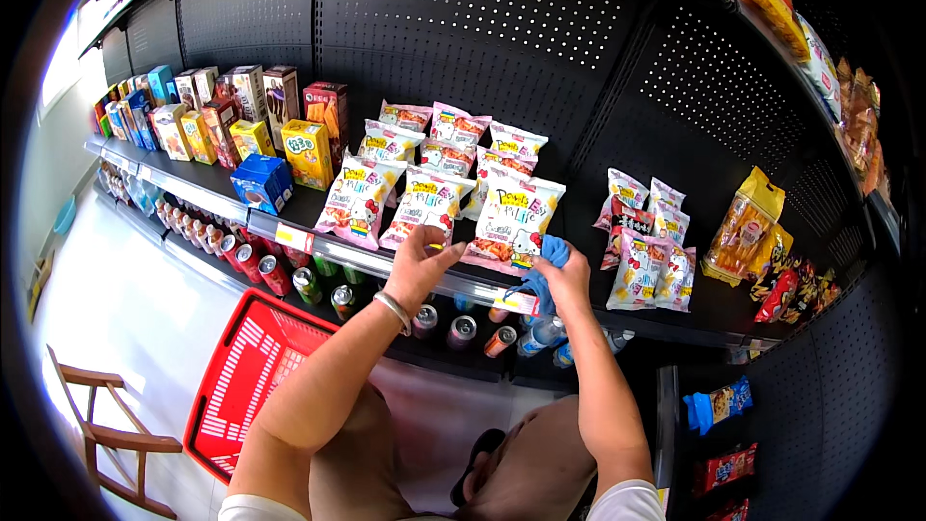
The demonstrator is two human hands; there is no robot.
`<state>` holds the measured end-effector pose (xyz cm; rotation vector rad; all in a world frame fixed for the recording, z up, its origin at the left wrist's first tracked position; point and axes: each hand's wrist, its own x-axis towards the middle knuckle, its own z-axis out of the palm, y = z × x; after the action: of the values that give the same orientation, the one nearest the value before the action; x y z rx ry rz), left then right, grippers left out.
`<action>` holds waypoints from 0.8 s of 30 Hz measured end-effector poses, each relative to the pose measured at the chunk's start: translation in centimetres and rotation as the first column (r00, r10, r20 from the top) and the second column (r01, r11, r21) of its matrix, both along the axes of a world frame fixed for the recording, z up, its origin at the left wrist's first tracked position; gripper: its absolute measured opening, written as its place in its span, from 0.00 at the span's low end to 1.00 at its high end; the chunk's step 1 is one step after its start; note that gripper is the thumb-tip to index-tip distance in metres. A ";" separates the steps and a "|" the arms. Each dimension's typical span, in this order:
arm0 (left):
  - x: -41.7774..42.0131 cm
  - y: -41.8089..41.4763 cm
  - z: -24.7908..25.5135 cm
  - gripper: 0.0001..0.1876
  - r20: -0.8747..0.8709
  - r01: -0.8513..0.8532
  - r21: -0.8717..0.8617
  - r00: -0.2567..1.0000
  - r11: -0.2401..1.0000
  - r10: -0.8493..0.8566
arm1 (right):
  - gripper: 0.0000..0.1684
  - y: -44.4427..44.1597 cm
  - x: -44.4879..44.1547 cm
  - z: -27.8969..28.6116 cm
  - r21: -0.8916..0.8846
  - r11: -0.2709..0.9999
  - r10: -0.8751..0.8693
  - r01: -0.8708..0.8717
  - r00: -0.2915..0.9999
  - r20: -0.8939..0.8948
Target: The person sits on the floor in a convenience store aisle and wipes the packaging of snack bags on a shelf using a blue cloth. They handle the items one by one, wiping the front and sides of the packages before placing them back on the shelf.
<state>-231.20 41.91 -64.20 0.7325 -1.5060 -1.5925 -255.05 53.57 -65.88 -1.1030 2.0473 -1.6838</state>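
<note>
On the black shelf (579, 297) before me, pink-and-white snack bags with cartoon cats stand in rows. My left hand (418, 271) is at the shelf's front edge, thumb and fingers apart. Its fingers overlap the bottom of the middle front bag (427, 206), and its thumb tip is by the lower left corner of the right front bag (514, 217). Whether it touches either bag, I cannot tell. A crumpled blue cloth (546, 268) is in my right hand (568, 278), at that right bag's lower right corner. The left front bag (359, 199) leans back untouched.
Biscuit boxes (307, 152) line the shelf to the left. Smaller bags (636, 268) and a yellow snack bag (745, 231) are at right. Drink cans (427, 318) fill the shelf below. A red basket (253, 376) and a wooden chair (116, 438) are on the floor.
</note>
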 end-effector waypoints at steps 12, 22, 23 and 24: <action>0.6 1.3 2.3 0.22 -0.284 0.328 0.339 0.929 0.882 -0.236 | 0.17 3.0 1.5 3.1 -0.086 0.975 0.216 -0.207 0.766 0.605; -0.7 3.1 1.4 0.20 -0.178 0.281 0.307 0.955 0.909 -0.235 | 0.26 2.8 2.1 4.2 -0.379 0.888 0.453 -0.260 0.352 0.819; -0.8 3.3 1.2 0.20 -0.171 0.285 0.313 0.955 0.906 -0.242 | 0.25 2.6 2.3 3.9 -0.349 0.898 0.432 -0.267 0.384 0.816; -0.8 3.4 1.0 0.20 -0.161 0.286 0.319 0.956 0.903 -0.246 | 0.25 2.2 3.0 3.8 -0.320 0.907 0.412 -0.274 0.413 0.812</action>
<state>-232.05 45.30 -63.21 0.6228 -1.3014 -2.1023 -252.07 55.79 -62.05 -0.4270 0.9581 -1.6465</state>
